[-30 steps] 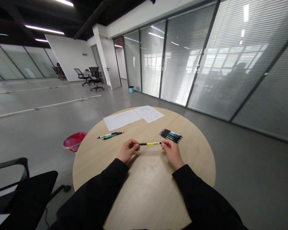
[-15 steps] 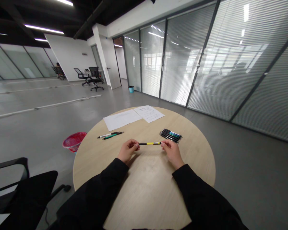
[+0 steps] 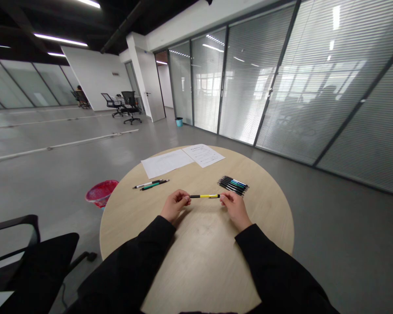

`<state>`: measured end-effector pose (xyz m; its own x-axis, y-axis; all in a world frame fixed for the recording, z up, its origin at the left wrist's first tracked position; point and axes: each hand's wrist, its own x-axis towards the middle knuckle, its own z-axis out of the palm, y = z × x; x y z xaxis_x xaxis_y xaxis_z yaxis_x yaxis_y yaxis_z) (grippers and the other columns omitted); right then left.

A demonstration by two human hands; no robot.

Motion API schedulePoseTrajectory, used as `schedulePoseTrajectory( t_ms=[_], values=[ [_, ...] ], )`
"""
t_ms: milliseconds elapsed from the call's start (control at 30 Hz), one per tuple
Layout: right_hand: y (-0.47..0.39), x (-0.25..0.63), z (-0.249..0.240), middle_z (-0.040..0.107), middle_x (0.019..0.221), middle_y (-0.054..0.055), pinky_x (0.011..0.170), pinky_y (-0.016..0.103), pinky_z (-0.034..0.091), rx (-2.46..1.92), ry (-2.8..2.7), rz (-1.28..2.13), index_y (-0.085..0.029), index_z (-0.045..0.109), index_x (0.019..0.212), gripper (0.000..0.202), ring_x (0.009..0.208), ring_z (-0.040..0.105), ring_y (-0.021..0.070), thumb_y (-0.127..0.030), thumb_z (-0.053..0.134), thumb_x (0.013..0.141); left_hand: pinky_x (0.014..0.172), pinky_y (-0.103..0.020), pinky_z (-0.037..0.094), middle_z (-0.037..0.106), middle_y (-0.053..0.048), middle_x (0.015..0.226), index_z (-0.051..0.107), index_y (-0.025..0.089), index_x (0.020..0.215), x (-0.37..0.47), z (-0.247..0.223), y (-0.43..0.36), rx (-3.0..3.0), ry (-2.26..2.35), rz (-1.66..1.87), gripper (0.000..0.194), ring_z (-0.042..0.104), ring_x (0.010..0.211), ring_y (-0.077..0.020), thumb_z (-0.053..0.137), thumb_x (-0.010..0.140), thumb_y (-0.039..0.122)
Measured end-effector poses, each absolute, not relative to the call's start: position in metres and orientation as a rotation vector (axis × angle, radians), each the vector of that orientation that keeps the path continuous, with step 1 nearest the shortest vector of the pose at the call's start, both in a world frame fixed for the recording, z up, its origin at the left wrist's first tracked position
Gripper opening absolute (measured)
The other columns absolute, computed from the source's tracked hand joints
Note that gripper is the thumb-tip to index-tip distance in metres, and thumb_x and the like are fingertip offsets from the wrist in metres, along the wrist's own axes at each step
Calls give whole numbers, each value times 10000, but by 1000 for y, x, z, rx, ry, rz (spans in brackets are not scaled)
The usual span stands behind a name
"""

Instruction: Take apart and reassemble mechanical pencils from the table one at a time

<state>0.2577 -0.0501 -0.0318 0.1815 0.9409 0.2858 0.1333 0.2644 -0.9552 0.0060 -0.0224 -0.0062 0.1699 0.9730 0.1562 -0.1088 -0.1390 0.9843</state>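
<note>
A black and yellow pen (image 3: 205, 196) is held level between my two hands, over the middle of the round wooden table (image 3: 196, 244). My left hand (image 3: 177, 205) pinches its black end, and my right hand (image 3: 233, 206) pinches the other end. Just beyond my right hand lies a row of several dark pens (image 3: 233, 185), side by side. Beyond my left hand, to the left, lie a white and black pen (image 3: 148, 184) and a green and black pen (image 3: 154, 185), close together.
Two sheets, a left paper (image 3: 167, 163) and a right paper (image 3: 203, 155), lie at the table's far edge. A red-lined bin (image 3: 101, 193) stands on the floor left of the table. A black chair (image 3: 36, 266) is at the lower left.
The yellow pen has turned about its long axis between my fingers, so its white label no longer shows and its clip does. My hands have stayed in place.
</note>
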Motion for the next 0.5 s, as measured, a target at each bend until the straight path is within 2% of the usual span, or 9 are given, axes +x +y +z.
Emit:
schedulePoseTrajectory(
  t_ms=[500],
  values=[
    [-51, 257, -31, 660, 711, 39, 610, 286, 481, -1147, -1249, 807, -162, 684, 830, 331, 628, 587, 163, -492, 648, 833, 614, -268, 483, 664, -5, 652, 630, 150, 790, 6, -3, -25, 1310, 951, 1217, 351, 610, 605, -131, 818, 684, 427]
  ],
)
